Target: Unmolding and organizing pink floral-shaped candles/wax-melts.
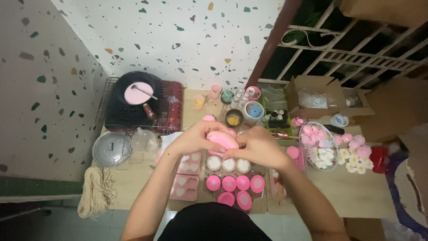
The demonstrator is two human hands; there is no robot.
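While left hand (192,139) and right hand (257,146) pinch it, pink mold (222,139) sits between.

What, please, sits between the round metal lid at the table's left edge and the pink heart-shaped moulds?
In the head view, a clear glass jug sits between the metal lid and the heart moulds.

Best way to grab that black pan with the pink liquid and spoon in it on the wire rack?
Grip the pan by its reddish-brown handle, coming from the near right side, since the handle points that way. Likely keep it level: it holds pink liquid, and a loose spoon leans in it. Both hands, left hand and right hand, are now around a pink mould.
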